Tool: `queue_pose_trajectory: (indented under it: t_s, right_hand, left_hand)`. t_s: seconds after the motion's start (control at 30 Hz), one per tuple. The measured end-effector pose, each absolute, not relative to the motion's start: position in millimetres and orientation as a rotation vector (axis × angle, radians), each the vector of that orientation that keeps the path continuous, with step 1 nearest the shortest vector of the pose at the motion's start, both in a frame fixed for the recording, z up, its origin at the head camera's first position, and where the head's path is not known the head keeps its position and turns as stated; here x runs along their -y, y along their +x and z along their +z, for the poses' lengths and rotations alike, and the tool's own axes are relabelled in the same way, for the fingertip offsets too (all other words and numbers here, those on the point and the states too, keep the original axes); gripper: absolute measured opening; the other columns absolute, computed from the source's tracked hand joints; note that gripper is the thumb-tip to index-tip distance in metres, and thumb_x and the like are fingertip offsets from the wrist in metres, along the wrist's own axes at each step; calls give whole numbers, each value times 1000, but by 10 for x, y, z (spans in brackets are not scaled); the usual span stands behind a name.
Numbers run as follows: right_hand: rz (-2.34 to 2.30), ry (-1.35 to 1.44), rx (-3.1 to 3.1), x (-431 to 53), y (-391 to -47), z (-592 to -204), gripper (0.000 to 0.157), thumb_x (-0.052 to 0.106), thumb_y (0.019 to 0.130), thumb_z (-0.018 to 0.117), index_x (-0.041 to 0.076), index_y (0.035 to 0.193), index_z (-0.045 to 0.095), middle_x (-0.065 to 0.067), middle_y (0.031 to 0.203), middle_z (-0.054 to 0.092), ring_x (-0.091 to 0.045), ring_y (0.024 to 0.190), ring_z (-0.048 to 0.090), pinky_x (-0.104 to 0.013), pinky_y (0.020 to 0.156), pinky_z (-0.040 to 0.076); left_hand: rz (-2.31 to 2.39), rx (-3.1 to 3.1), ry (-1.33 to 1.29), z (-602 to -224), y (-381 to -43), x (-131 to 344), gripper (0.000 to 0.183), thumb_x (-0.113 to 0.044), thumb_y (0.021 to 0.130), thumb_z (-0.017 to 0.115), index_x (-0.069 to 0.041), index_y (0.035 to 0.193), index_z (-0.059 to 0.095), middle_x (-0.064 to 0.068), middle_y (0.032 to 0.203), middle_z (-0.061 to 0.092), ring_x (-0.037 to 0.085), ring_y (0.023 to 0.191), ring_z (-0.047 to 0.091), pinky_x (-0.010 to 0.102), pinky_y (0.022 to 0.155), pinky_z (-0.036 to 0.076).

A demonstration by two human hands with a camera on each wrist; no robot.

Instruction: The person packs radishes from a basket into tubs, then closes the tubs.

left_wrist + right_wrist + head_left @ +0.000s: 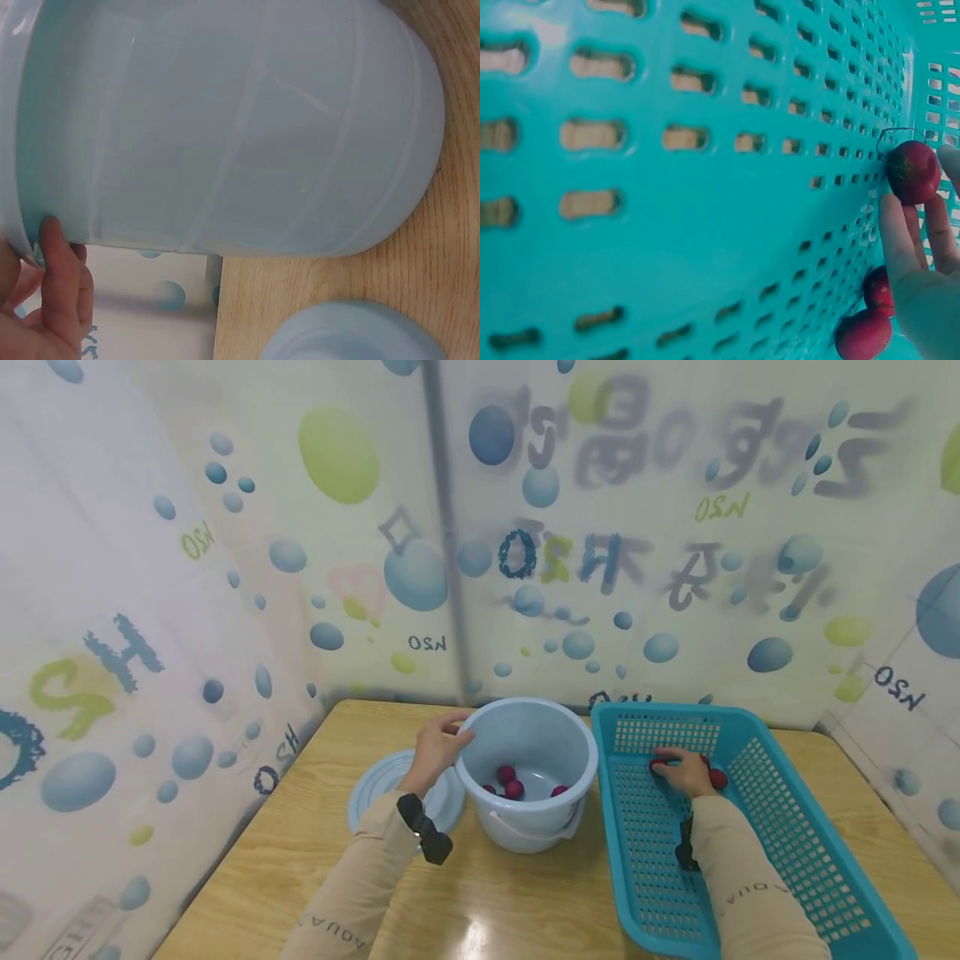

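Right hand [682,774], reaching into the basket: the thumb and fingertips are bending round one radish [913,172] and pinching it, the gap between them standing no wider than the fruit. Because only the ends of the digits are bearing on a smooth, round skin, this hold is probably risking a slip; a loose pinch or a knock against the basket's rim could be sending the radish rolling across the floor of the mesh. Its thin root is trailing near the perforated plastic and could be snagging there. Whether the radish is resting on the basket is remaining unclear.

Left hand [437,745]: the thumb and bent fingers are gripping the rim of the bucket [525,735], with fingertips pressing under the lip outside. Since this hold is sitting high and to one side, a careless pull could be tipping the vessel.

Relative positions, outward: the pinched radish is lying at the right hand's fingertips, away from the wrist. Two loose radishes, one [863,334] in front of the other [878,289], are lying just beside that hand, to its right in the head view. The blue-green basket [617,860] is enclosing all three. Beyond its left wall the bucket is standing upright, several radishes [513,789] lying on its bottom; the lid [375,793] is resting farther left on the wooden table [450,910].
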State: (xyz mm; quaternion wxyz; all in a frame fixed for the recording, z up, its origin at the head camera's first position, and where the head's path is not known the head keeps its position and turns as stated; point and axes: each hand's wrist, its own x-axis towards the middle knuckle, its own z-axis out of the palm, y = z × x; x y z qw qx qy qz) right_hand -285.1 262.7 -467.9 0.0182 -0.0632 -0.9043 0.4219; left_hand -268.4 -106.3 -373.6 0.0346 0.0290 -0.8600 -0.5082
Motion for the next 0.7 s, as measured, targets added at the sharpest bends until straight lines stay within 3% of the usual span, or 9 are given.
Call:
queue_pose_trajectory:
  t_s: [0.2,0.47,0.7]
  right_hand:
    - [1293,-263,2837,-2626,-2844,-4658,36,0,83,53,-11,117,48,-32,113,47,-42,103,45,-45,79,44]
    - [1320,-278,2875,-2652,-2841,-4682,39,2,84,54,-12,119,45,-33,114,45,-43,105,43,-49,86,38]
    - [1321,-258,2878,-2677,-2851,-4733,39,3,82,57,-11,116,46,-32,110,48,-43,102,45,-50,84,39]
  left_hand:
    - [-1565,2647,89,-3727,-2693,1058,27,-15,82,63,-16,108,63,9,101,57,23,88,55,31,63,51]
    - [-1567,2643,70,-3725,-2685,1058,27,-14,82,62,-15,109,63,11,100,58,23,87,56,31,62,51]
    - [-1565,2650,92,-3704,-2668,1056,30,-14,82,62,-13,111,61,13,99,58,24,83,57,30,62,51]
